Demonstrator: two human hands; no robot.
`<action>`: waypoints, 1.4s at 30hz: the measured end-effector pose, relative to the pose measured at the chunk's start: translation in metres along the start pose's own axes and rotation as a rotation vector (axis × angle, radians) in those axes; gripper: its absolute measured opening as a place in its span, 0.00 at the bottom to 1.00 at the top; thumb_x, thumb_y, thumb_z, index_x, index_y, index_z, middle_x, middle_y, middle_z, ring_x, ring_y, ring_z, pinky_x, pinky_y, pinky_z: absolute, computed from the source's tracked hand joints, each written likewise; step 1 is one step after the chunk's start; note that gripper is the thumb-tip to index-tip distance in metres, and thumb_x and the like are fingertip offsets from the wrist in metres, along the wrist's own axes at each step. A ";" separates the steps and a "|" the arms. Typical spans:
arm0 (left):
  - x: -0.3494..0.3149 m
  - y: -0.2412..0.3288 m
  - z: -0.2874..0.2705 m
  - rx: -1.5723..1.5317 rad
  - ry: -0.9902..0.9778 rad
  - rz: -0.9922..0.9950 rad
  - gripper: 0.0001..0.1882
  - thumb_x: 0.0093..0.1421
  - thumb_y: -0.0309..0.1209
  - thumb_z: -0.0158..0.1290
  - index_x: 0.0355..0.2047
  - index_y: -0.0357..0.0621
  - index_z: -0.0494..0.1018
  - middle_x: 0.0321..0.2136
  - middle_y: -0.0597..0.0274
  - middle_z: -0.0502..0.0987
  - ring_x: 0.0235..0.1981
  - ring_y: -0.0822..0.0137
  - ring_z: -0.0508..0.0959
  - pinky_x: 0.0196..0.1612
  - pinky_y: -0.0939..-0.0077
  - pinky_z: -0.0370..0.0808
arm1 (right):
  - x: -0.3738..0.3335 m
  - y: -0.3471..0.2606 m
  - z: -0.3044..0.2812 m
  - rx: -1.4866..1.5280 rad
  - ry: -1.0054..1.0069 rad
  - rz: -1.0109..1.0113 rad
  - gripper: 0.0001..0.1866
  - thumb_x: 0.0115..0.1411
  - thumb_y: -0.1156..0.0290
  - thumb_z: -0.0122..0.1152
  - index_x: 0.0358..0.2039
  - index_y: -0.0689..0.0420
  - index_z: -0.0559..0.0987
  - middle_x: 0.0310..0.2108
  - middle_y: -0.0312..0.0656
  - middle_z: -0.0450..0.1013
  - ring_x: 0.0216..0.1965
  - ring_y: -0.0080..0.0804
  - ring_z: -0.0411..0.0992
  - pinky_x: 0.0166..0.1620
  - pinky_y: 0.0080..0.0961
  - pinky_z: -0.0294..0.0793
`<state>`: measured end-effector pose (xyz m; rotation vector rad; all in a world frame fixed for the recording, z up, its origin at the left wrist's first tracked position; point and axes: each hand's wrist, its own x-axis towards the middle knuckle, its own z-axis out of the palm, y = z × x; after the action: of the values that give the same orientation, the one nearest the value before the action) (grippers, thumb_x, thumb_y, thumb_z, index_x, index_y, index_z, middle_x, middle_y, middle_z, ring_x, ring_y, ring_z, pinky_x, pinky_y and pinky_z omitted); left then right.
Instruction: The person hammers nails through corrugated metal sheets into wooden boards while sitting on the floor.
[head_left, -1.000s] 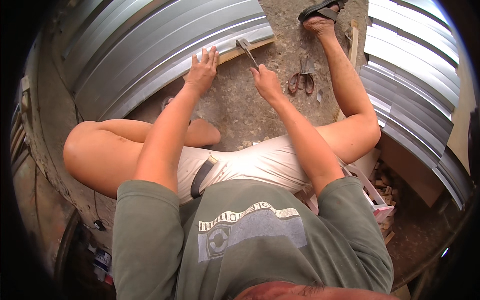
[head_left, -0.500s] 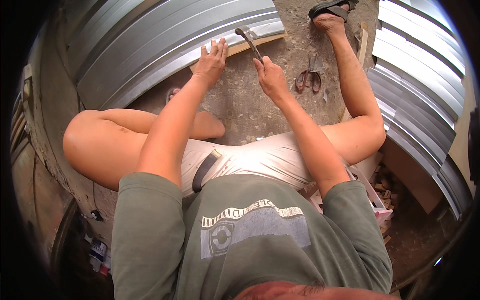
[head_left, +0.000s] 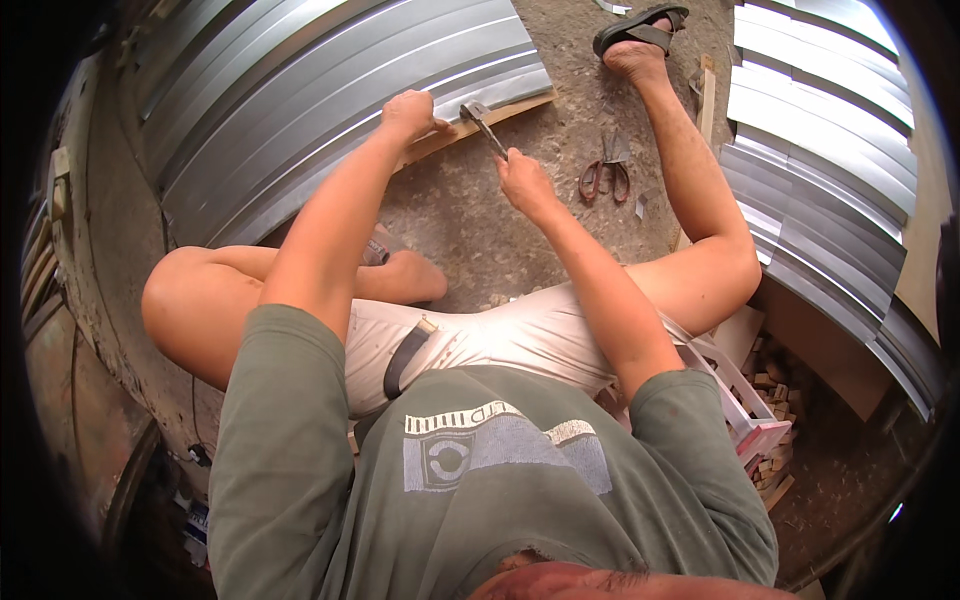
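My right hand (head_left: 526,181) is wrapped round the handle of a hammer (head_left: 485,128). The hammer's head is at the wooden strip (head_left: 510,108) along the near edge of a ribbed metal sheet (head_left: 400,90). Close to the hammer head, my left hand (head_left: 411,115) is closed, its fingers bent and pressed together at the sheet's edge. Whatever those fingers may hold is hidden or too small to make out.
Red-handled snips (head_left: 605,178) lie on the concrete floor right of my right hand, with a small metal scrap (head_left: 641,206) beside them. More metal sheets (head_left: 820,160) are stacked at the right. Wood offcuts (head_left: 775,400) lie below, near a pale pink stool (head_left: 735,395).
My left hand has gone from lying flat with fingers stretched to closed at the sheet's edge. The hammer head has come lower, nearer that hand.
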<state>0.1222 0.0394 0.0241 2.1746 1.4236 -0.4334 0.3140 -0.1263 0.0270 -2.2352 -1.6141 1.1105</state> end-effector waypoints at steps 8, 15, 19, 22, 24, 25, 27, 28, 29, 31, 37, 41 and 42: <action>0.037 -0.015 -0.008 -0.306 -0.423 -0.144 0.28 0.45 0.52 0.74 0.14 0.38 0.79 0.15 0.57 0.79 0.20 0.64 0.83 0.29 0.70 0.79 | 0.000 -0.002 0.004 0.044 0.020 -0.041 0.21 0.71 0.53 0.50 0.36 0.63 0.73 0.31 0.63 0.76 0.38 0.69 0.74 0.40 0.58 0.71; 0.036 0.006 -0.021 -0.272 -0.460 -0.367 0.26 0.43 0.52 0.75 0.14 0.42 0.78 0.14 0.68 0.76 0.13 0.72 0.72 0.21 0.77 0.71 | -0.013 -0.022 -0.022 0.007 0.047 -0.040 0.22 0.72 0.52 0.47 0.35 0.62 0.72 0.25 0.60 0.75 0.34 0.67 0.75 0.36 0.56 0.72; 0.036 0.004 -0.024 -0.264 -0.428 -0.344 0.26 0.43 0.52 0.75 0.15 0.43 0.79 0.14 0.69 0.77 0.13 0.73 0.71 0.21 0.77 0.70 | 0.003 -0.022 -0.036 -0.019 0.041 -0.041 0.22 0.73 0.53 0.47 0.35 0.62 0.72 0.25 0.60 0.76 0.33 0.65 0.76 0.35 0.56 0.72; 0.039 0.004 -0.019 -0.293 -0.490 -0.343 0.26 0.41 0.53 0.76 0.16 0.42 0.80 0.17 0.63 0.81 0.18 0.69 0.81 0.26 0.73 0.76 | -0.003 0.002 -0.025 -0.024 0.084 -0.041 0.22 0.72 0.53 0.47 0.35 0.62 0.72 0.25 0.60 0.76 0.32 0.65 0.76 0.35 0.56 0.73; 0.038 -0.006 -0.013 -0.312 -0.454 -0.306 0.26 0.43 0.52 0.75 0.16 0.41 0.79 0.17 0.63 0.81 0.17 0.69 0.79 0.25 0.73 0.74 | 0.005 0.004 -0.028 -0.113 0.077 -0.037 0.22 0.72 0.53 0.47 0.35 0.63 0.73 0.27 0.60 0.77 0.33 0.66 0.76 0.36 0.56 0.73; 0.039 -0.007 -0.009 -0.321 -0.435 -0.286 0.26 0.43 0.52 0.75 0.16 0.41 0.79 0.17 0.62 0.81 0.17 0.69 0.79 0.25 0.73 0.74 | 0.001 0.007 -0.031 -0.071 0.079 -0.019 0.22 0.72 0.53 0.47 0.35 0.63 0.73 0.27 0.61 0.77 0.34 0.66 0.76 0.36 0.56 0.73; 0.034 -0.005 -0.012 -0.349 -0.444 -0.323 0.25 0.43 0.51 0.75 0.17 0.40 0.80 0.17 0.61 0.81 0.16 0.69 0.77 0.24 0.72 0.73 | -0.009 -0.017 -0.049 0.018 0.058 -0.007 0.22 0.72 0.53 0.47 0.35 0.62 0.73 0.28 0.61 0.77 0.35 0.66 0.76 0.37 0.56 0.73; 0.036 -0.006 -0.012 -0.361 -0.448 -0.322 0.25 0.43 0.51 0.75 0.17 0.40 0.80 0.17 0.61 0.81 0.15 0.69 0.77 0.24 0.72 0.73 | -0.009 -0.011 -0.042 -0.002 0.064 -0.019 0.22 0.72 0.53 0.47 0.35 0.62 0.73 0.28 0.62 0.77 0.35 0.66 0.76 0.37 0.56 0.73; 0.040 -0.001 -0.014 -0.365 -0.448 -0.301 0.25 0.42 0.51 0.75 0.18 0.40 0.80 0.17 0.61 0.81 0.15 0.68 0.77 0.24 0.73 0.73 | -0.003 0.001 -0.037 -0.023 0.087 -0.019 0.22 0.72 0.53 0.47 0.35 0.62 0.73 0.28 0.62 0.77 0.35 0.66 0.76 0.37 0.56 0.73; 0.038 -0.001 -0.010 -0.357 -0.443 -0.308 0.25 0.43 0.51 0.75 0.18 0.40 0.81 0.17 0.61 0.81 0.16 0.68 0.77 0.24 0.72 0.73 | -0.002 0.010 -0.033 -0.066 0.107 -0.011 0.22 0.72 0.53 0.47 0.34 0.62 0.73 0.28 0.62 0.76 0.35 0.66 0.76 0.37 0.56 0.72; 0.040 0.002 -0.012 -0.315 -0.460 -0.359 0.22 0.44 0.54 0.73 0.17 0.48 0.83 0.16 0.70 0.80 0.13 0.75 0.70 0.21 0.80 0.69 | 0.002 0.022 -0.037 -0.050 0.172 0.023 0.23 0.72 0.53 0.47 0.34 0.62 0.74 0.28 0.62 0.77 0.36 0.68 0.75 0.38 0.57 0.72; 0.029 0.000 -0.011 -0.252 -0.382 -0.303 0.24 0.44 0.53 0.74 0.17 0.46 0.81 0.15 0.70 0.78 0.14 0.75 0.71 0.20 0.79 0.68 | -0.004 0.003 -0.055 -0.026 0.140 0.088 0.23 0.72 0.53 0.47 0.35 0.64 0.74 0.30 0.63 0.76 0.37 0.69 0.74 0.40 0.57 0.72; 0.031 0.005 -0.013 -0.266 -0.371 -0.307 0.23 0.46 0.51 0.74 0.16 0.45 0.80 0.14 0.70 0.77 0.14 0.74 0.71 0.20 0.78 0.67 | -0.001 0.010 -0.051 -0.023 0.146 0.067 0.23 0.72 0.53 0.47 0.36 0.64 0.74 0.31 0.64 0.76 0.37 0.69 0.74 0.41 0.58 0.72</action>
<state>0.1390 0.0690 0.0199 1.5745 1.5044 -0.6754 0.3544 -0.1167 0.0583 -2.3412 -1.5118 0.9235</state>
